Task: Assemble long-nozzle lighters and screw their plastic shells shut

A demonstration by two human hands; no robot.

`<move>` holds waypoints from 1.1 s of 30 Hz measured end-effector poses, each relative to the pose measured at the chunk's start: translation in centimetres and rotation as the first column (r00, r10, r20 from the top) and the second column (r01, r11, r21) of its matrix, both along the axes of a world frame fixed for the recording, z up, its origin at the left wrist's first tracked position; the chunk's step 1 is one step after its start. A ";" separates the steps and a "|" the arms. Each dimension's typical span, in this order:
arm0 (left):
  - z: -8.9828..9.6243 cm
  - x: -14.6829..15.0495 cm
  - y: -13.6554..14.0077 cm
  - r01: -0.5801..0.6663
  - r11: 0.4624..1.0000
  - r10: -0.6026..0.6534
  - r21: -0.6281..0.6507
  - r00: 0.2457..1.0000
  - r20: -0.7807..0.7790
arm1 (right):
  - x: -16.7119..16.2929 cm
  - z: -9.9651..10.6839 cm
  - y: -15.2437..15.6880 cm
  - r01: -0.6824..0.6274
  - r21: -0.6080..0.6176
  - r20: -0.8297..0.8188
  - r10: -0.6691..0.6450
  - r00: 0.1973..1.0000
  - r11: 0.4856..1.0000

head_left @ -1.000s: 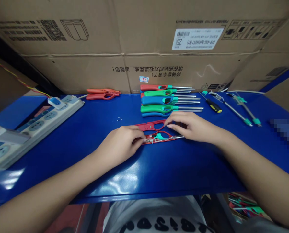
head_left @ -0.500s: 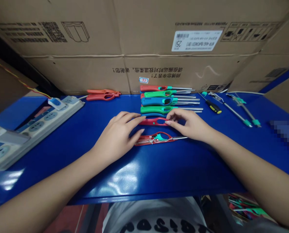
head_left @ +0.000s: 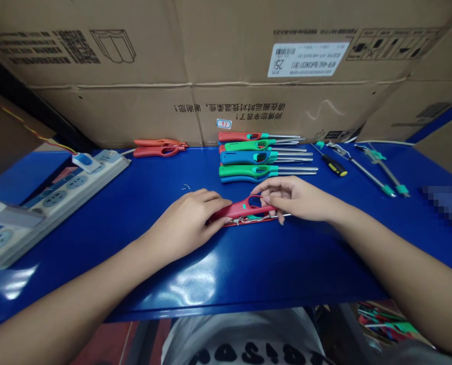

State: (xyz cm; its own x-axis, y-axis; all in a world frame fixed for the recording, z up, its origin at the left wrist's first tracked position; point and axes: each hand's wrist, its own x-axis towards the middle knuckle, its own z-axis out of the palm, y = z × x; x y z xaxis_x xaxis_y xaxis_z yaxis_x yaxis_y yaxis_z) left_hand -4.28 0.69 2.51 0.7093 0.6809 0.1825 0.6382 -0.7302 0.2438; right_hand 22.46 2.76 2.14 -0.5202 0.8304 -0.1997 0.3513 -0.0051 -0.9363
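Note:
Between both hands is a red lighter casing half (head_left: 235,208) with a finger loop. My left hand (head_left: 193,218) pinches its rear end, and my right hand (head_left: 292,198) grips it by the loop end. Directly beneath it lies an opened lighter body (head_left: 249,220), whose wires, teal trigger and metal tube partly show. The casing half covers much of that body; I cannot tell whether the two touch. Behind the hands, several assembled lighters (head_left: 245,158) in red, green and blue are stacked with their metal tubes pointing right.
Two red casing pieces (head_left: 159,151) lie at the back left, with tiny screws (head_left: 186,187) nearer me. A power strip (head_left: 66,195) runs along the left. Back right are a screwdriver (head_left: 334,165) and two bare lighter tubes (head_left: 366,175). A cardboard box (head_left: 135,106) walls the back.
The red casing half has come off the table toward me and now sits over the opened lighter body, tilted. Both hands moved with it. Tiny screws behind my left hand have come into view.

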 end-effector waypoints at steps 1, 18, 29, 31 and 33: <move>0.1 0.0 -0.1 -0.001 1.000 0.001 0.005 1.000 -0.017 | 0.0 0.0 -0.1 -0.023 0.077 0.040 0.020 0.999 0.997; 0.5 0.2 -0.5 -0.002 1.000 0.000 -0.012 0.987 -0.161 | 0.4 -0.4 -0.2 -0.393 0.529 0.445 0.148 0.883 0.752; 0.4 0.1 -0.6 -0.023 0.999 0.015 -0.048 0.989 -0.149 | 0.2 -0.6 -0.3 -0.418 0.563 0.466 0.144 0.873 0.713; 0.3 0.2 -0.6 -0.032 0.998 0.025 -0.047 0.988 -0.154 | 0.2 -0.5 -0.4 -0.430 0.567 0.491 0.130 0.861 0.703; 0.2 0.4 -0.7 -0.039 0.999 0.033 -0.036 0.985 -0.169 | 0.2 -0.5 -0.6 -0.450 0.573 0.525 0.114 0.843 0.685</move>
State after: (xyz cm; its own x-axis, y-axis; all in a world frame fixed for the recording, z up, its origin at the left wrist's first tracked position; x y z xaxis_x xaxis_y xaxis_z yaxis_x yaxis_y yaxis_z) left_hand -3.92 0.02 2.72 0.7027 0.7106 0.0357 0.6981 -0.6983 0.1584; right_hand 22.62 2.16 1.63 -0.7535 0.6529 0.0776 0.5737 0.7106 -0.4074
